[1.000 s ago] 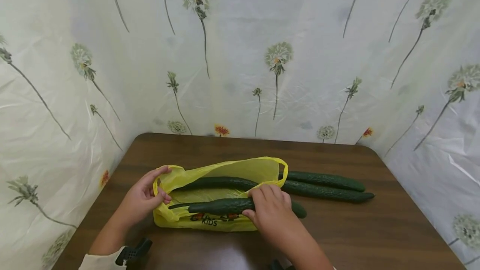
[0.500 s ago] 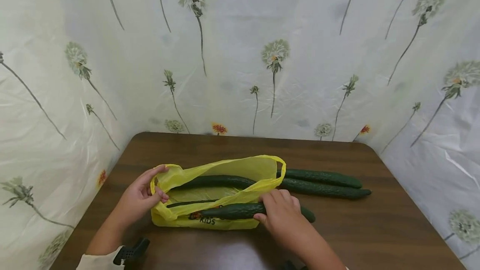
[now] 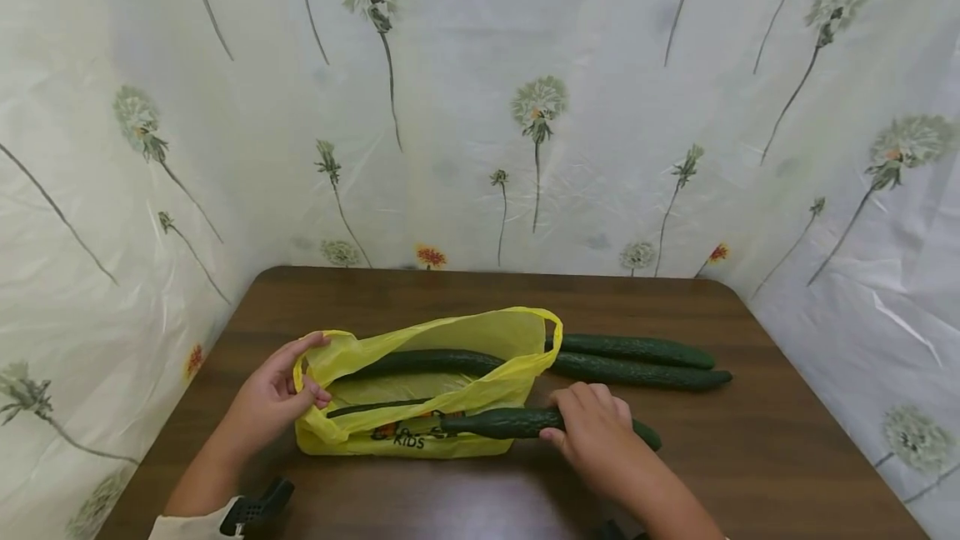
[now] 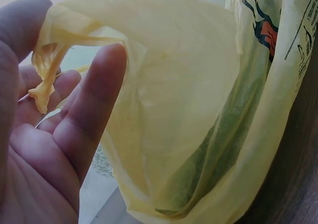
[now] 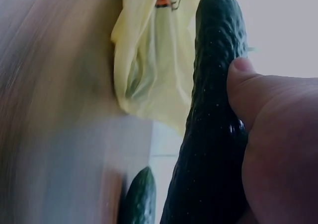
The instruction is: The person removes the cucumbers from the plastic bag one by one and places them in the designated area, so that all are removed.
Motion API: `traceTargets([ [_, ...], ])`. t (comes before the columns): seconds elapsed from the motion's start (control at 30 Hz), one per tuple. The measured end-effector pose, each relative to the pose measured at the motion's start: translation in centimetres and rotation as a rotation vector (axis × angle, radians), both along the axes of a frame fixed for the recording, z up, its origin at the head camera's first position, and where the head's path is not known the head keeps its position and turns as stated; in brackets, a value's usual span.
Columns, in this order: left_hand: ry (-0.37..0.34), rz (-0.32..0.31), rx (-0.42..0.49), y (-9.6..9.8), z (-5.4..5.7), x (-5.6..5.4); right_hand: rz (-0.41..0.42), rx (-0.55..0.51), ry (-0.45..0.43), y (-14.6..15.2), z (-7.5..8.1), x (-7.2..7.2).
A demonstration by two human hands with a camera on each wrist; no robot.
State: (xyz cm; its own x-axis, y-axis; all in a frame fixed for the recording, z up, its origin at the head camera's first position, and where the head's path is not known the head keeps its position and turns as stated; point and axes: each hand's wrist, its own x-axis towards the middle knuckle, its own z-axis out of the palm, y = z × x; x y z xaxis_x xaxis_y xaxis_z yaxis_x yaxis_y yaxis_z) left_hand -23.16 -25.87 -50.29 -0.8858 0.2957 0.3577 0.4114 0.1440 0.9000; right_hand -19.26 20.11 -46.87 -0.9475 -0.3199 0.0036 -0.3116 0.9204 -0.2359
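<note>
Head view: a brown worktop (image 3: 750, 465) has a yellow bag (image 3: 480, 394) on its left half, with its mouth gaping wide. The left hand (image 3: 277, 398) is at the left end of the bag, and its grip is curled round the handle there. Inside the bag, on the far side, lies a long inside cucumber (image 3: 427, 362). A thin dark green strip (image 3: 378, 407) shows inside too, by the near edge, but most of it is hidden. The right hand (image 3: 603, 440) is near and to the right of the bag, and its grip is clamped on the held cucumber (image 3: 510, 422). The left end of that one is in front of the near side of the bag, just right of the black word KIDS (image 3: 408, 442); I cannot tell if it touches. To the right, a far cucumber (image 3: 637, 349) and a nearer cucumber (image 3: 645, 371) lie side by side on the worktop, with their left ends behind the bag. A pale flowery sheet (image 3: 450, 107) hangs at the far side. Left wrist view: the fingers hold thin yellow plastic, and something green shows through the bag. Right wrist view: the thumb (image 5: 258, 87) presses on bumpy green skin, and another cucumber tip (image 5: 142, 194) shows low down.
</note>
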Motion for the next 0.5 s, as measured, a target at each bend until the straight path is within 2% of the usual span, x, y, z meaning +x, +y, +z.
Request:
traceTargets([
  [0.17,0.002,0.001,-0.001,0.1,0.0,0.1,-0.014,0.003,-0.026,1.4,-0.2,-0.1],
  [0.5,-0.012,0.004,-0.013,0.1,0.2,0.1,-0.009,0.072,0.014,3.8,-0.9,-0.1],
])
